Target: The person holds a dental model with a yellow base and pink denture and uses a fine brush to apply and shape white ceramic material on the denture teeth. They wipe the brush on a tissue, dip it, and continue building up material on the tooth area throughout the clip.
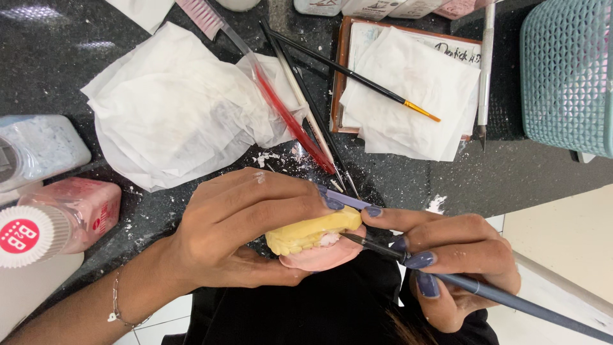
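Left hand (239, 223) closed around a dental model (313, 241): yellow cast above, pink base below, held over the lap just off the worktop (511, 179) edge. Right hand (456, 259) pinched shut on a thin brush (472, 287), pen-fashion, tip touching white material at the model's front. Judged to be mid-application, working material onto the teeth. Next move likely called for a steady left grip and only a light touch of the tip, the model tilted toward the brush.

Counted on the worktop: two tissue piles, one large (172, 108), one on a brown tray (408, 89); one gold-tipped brush (357, 76) across the tray; one red-handled toothbrush (255, 70); a few thin tools beside it, number unclear; two bottles at left, pink (70, 217) and clear (38, 147); one teal basket (568, 70).
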